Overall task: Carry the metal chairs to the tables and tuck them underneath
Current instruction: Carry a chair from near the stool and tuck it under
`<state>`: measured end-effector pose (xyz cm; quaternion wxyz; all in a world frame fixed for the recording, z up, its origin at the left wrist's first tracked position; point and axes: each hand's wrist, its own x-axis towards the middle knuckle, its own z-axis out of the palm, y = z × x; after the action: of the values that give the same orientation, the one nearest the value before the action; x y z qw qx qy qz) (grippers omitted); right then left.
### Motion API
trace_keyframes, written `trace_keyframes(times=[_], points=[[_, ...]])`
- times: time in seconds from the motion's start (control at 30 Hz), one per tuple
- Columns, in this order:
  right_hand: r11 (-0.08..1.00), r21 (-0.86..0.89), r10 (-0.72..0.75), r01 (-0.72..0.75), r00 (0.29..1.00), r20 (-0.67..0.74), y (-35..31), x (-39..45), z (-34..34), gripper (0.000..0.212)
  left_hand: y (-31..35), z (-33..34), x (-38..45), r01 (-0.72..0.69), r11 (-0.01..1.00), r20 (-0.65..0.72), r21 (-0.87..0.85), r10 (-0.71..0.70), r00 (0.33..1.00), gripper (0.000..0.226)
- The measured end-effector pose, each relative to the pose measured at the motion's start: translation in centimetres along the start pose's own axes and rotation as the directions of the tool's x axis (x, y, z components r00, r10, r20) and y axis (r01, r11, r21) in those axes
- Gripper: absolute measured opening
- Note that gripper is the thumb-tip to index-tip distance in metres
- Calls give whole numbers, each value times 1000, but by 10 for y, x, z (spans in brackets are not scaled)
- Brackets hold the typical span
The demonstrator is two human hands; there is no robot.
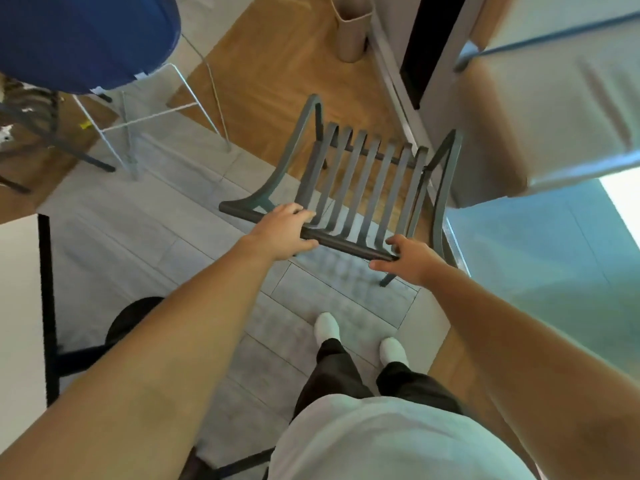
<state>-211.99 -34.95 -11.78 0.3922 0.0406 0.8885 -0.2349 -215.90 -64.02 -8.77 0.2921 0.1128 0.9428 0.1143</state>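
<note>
floor (145,216): grey tile, wood; metal chair (363,181); blue chair (83,39); bin (351,27)

Dark grey slatted metal chair (360,181) showing at centre, deep blue seat (86,39) at ten o'clock, beige bin (349,27) at twelve, white socks (327,327) at six.

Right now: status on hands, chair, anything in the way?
Left hand and right hand both gripping top rail of metal chair. Chair beside cloth-covered table, not tucked. Tan bin on floor beyond.

bright daylight, glare at right edge, soft motion blur throughout, strong wide-angle bending at edges
</note>
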Motion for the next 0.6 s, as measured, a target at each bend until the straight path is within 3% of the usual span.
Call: trace_keyframes(times=[0.13, 0.2, 0.3, 0.4, 0.47, 0.6], points=[[997, -73, 14, -14, 1000, -7, -3, 4, 4, 86, -6, -8, 27, -65, 983, 132, 172, 42, 990, 86], [990, -137, 31, -34, 999, -23, -1, 8, 9, 74, -6, -9, 37, -97, 973, 205, 208, 53, 977, 87], [974, -221, 38, -48, 998, -48, 0, 11, 13, 49, -10, -6, 46, -102, 972, 244, 211, 49, 968, 81], [964, -265, 18, -26, 999, -35, 1, 14, 15, 34, -13, 1, 49, -74, 972, 265, 225, 12, 964, 59], [966, -258, -2, -3, 1000, -19, 2, 17, 16, 35, -13, 4, 48, -63, 967, 262, 246, -4, 965, 45], [967, -254, -28, 19, 999, -31, 4, 20, 20, 41, -13, 6, 44, -41, 954, 215, 297, -25, 976, 47]])
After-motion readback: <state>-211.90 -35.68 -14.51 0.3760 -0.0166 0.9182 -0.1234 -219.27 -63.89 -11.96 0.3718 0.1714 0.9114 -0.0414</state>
